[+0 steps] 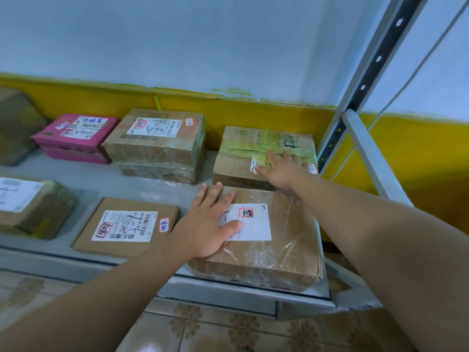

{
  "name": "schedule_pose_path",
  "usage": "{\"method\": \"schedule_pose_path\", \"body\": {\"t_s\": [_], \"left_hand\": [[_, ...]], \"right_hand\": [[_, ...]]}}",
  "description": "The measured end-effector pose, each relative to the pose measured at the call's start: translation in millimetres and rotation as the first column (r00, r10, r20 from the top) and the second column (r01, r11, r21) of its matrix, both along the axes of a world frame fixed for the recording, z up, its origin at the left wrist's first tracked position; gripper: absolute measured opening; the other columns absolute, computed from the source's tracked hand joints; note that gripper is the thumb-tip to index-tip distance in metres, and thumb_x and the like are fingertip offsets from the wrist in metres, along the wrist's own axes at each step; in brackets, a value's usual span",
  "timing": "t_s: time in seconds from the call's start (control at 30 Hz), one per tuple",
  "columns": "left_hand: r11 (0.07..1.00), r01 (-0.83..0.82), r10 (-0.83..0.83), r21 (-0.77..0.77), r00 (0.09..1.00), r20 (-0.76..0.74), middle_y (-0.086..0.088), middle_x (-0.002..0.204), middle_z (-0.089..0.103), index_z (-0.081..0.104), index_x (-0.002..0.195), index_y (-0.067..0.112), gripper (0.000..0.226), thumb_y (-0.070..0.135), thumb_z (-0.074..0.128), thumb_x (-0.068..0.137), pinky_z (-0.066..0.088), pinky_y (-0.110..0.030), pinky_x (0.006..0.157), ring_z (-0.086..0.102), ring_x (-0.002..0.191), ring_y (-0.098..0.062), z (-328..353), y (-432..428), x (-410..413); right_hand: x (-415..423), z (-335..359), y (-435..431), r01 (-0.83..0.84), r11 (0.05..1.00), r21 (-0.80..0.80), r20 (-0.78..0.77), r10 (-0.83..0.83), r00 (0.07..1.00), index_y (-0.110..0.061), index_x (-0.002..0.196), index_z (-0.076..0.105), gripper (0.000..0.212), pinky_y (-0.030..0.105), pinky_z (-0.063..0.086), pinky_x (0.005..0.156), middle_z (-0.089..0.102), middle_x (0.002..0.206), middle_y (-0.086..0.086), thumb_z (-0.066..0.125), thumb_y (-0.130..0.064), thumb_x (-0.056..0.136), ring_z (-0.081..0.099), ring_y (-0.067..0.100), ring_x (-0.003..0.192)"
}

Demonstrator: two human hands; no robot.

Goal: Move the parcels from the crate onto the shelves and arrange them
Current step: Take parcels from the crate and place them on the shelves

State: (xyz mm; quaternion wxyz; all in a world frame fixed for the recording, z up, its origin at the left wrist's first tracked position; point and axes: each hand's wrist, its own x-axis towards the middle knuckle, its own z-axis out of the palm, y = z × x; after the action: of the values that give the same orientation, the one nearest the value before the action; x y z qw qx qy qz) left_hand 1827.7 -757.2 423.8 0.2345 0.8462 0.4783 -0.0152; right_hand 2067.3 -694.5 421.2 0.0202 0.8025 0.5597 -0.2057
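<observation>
We see both hands laid on parcels at the right end of a grey metal shelf. The left hand rests palm down on a brown parcel wrapped in clear plastic, which sits at the shelf's front edge; its grip is spread, with straight fingers flat on the top and the thumb lying across the white label that bears a red stamp. The right hand reaches further back and rests flat on a cardboard box bound with yellow-green tape, again with the grip spread and nothing pinched. That taped box stands just behind the wrapped parcel, and we cannot tell whether the two touch. To the left, in the back row, a brown carton sits stacked on a flatter one, and a pink box stands beside them. In the front row lie a flat cardboard mailer with a barcode label and, well to its left, a blurred brown parcel. A perforated steel upright rises at the shelf's right end, with a white cable hanging behind it. The wall behind carries a yellow band, and patterned tiles cover the floor below.
</observation>
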Motion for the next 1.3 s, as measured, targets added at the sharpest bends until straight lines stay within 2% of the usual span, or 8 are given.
{"method": "schedule_pose_path", "body": {"t_s": [0.1, 0.2, 0.43, 0.63, 0.77, 1.03, 1.13, 1.3], "left_hand": [[1.0, -0.013, 0.013, 0.0, 1.0, 0.019, 0.009, 0.162, -0.014, 0.006, 0.155, 0.035, 0.07, 0.057, 0.039, 0.097, -0.002, -0.043, 0.118, -0.023, 0.146, -0.015, -2, 1, 1], [1.0, -0.018, 0.017, 0.016, 0.999, 0.03, 0.006, 0.163, -0.011, 0.008, 0.155, 0.032, 0.071, 0.058, 0.038, 0.096, -0.004, -0.038, 0.118, -0.022, 0.147, -0.017, -4, 2, 2], [1.0, -0.015, 0.015, 0.013, 1.0, 0.016, 0.004, 0.163, -0.008, 0.011, 0.155, 0.032, 0.073, 0.06, 0.04, 0.095, -0.003, -0.037, 0.119, -0.018, 0.148, -0.019, -4, 9, 3], [1.0, -0.006, 0.006, 0.016, 1.0, -0.014, 0.005, 0.163, -0.009, 0.008, 0.155, 0.033, 0.074, 0.06, 0.042, 0.094, 0.0, -0.038, 0.119, -0.015, 0.149, -0.019, 4, 6, 4], [0.999, -0.033, 0.033, 0.001, 0.999, 0.027, 0.003, 0.164, -0.004, 0.016, 0.154, 0.032, 0.07, 0.054, 0.046, 0.096, 0.005, -0.039, 0.119, -0.009, 0.15, -0.019, 21, 2, -17], [0.997, -0.061, 0.067, 0.055, 0.991, -0.115, 0.001, 0.164, 0.002, 0.019, 0.154, 0.03, 0.067, 0.052, 0.046, 0.097, 0.008, -0.037, 0.119, 0.001, 0.15, -0.02, 50, -19, -160], [0.991, -0.125, 0.131, 0.054, 0.984, -0.119, 0.0, 0.163, 0.007, 0.021, 0.154, 0.028, 0.069, 0.05, 0.05, 0.096, 0.011, -0.034, 0.118, 0.007, 0.15, -0.02, 58, -30, -233], [0.973, -0.216, 0.226, 0.086, 0.965, -0.131, -0.001, 0.161, 0.017, 0.026, 0.153, 0.023, 0.068, 0.044, 0.056, 0.095, 0.014, -0.027, 0.116, 0.015, 0.148, -0.019, 76, -59, -360]], "right_hand": [[-4, 6, -11, -0.033, 0.999, 0.038, 0.032, 0.032, 0.999, -0.032, 0.159, 0.011, 0.081, 0.057, 0.008, 0.121, 0.004, 0.167, 0.006, 0.026, -0.076, 0.092, 0.003, 0.033, 0.153], [-11, 10, -28, -0.074, 0.997, 0.019, 0.051, 0.073, 0.996, -0.027, 0.158, 0.017, 0.078, 0.055, 0.009, 0.12, 0.009, 0.167, 0.007, 0.022, -0.073, 0.095, 0.006, 0.032, 0.152], [-16, 15, -61, -0.096, 0.995, 0.029, 0.179, 0.089, 0.98, -0.023, 0.151, 0.036, 0.074, 0.056, 0.02, 0.117, 0.031, 0.158, 0.011, 0.019, -0.07, 0.096, 0.025, 0.033, 0.146], [-27, 21, -84, -0.085, 0.996, 0.029, 0.153, 0.08, 0.985, -0.025, 0.153, 0.031, 0.071, 0.056, 0.015, 0.119, 0.021, 0.163, 0.011, 0.025, -0.067, 0.097, 0.016, 0.033, 0.149], [-44, 34, -88, -0.091, 0.996, 0.024, 0.163, 0.086, 0.983, -0.023, 0.155, 0.027, 0.075, 0.057, 0.014, 0.117, 0.019, 0.163, 0.011, 0.024, -0.069, 0.096, 0.015, 0.032, 0.15], [-150, 58, -81, -0.159, 0.986, 0.047, 0.162, 0.149, 0.975, -0.021, 0.156, 0.025, 0.075, 0.055, 0.018, 0.118, 0.02, 0.163, 0.01, 0.025, -0.068, 0.097, 0.018, 0.031, 0.15], [-217, 71, -73, -0.242, 0.966, 0.089, 0.177, 0.224, 0.958, -0.02, 0.155, 0.028, 0.079, 0.053, 0.023, 0.117, 0.028, 0.16, 0.01, 0.026, -0.071, 0.095, 0.025, 0.031, 0.147], [-350, 95, -64, -0.424, 0.894, 0.141, 0.182, 0.398, 0.899, -0.025, 0.15, 0.038, 0.07, 0.049, 0.027, 0.114, 0.041, 0.153, 0.007, 0.033, -0.068, 0.095, 0.036, 0.029, 0.141]]}}
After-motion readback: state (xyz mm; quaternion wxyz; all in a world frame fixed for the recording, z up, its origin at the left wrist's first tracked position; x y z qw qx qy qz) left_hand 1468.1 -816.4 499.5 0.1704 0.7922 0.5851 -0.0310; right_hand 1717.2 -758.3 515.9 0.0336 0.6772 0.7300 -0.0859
